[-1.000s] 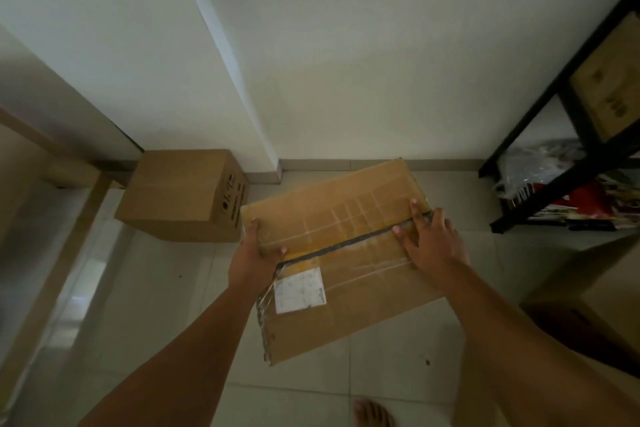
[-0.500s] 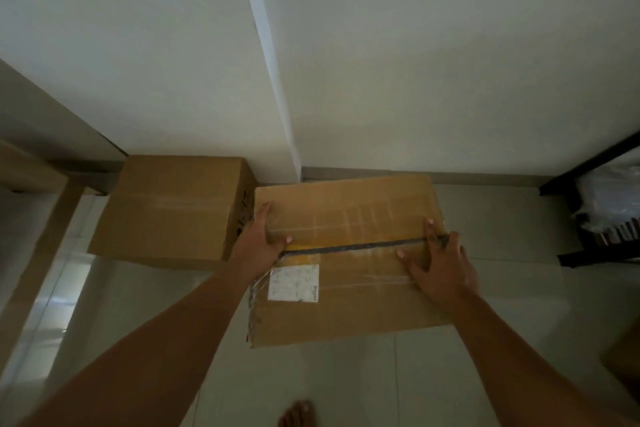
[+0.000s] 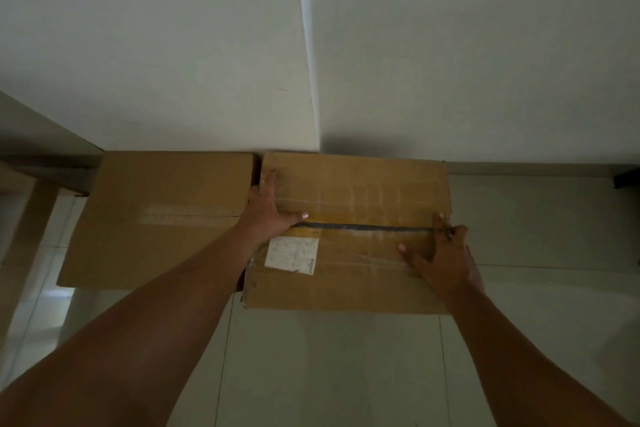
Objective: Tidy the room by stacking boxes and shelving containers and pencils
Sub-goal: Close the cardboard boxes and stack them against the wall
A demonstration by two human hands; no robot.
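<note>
Two boxes now sit side by side at the wall [image 3: 450,45]: the plain box [image 3: 159,218] on my left, and the taped box [image 3: 363,191] that I carry. A second ago the taped box was skewed and well out from the wall, with open floor between the pair. Now it is square to the plain one, its far edge is up at the wall's corner and its left side is just beside or touching the other box; I cannot tell which. I also cannot tell whether it rests on the floor [image 3: 329,374] or hangs just above it. My view has swung left too, so the black shelf that showed on the right is all but gone from sight. I judge this box is nearly placed, beside its mate and not on top, so the stacking proper is not yet done, and the containers and pencils are nowhere in view.

Both my arms reach out long and nearly straight. My left hand [image 3: 266,211] holds the box's left edge, fingers lying up along that edge and thumb stretched flat across the top by the seam. My right hand [image 3: 446,253] grips the right edge, thumb spread over the lid toward the white label [image 3: 292,253], fingers wrapped down the side
</note>
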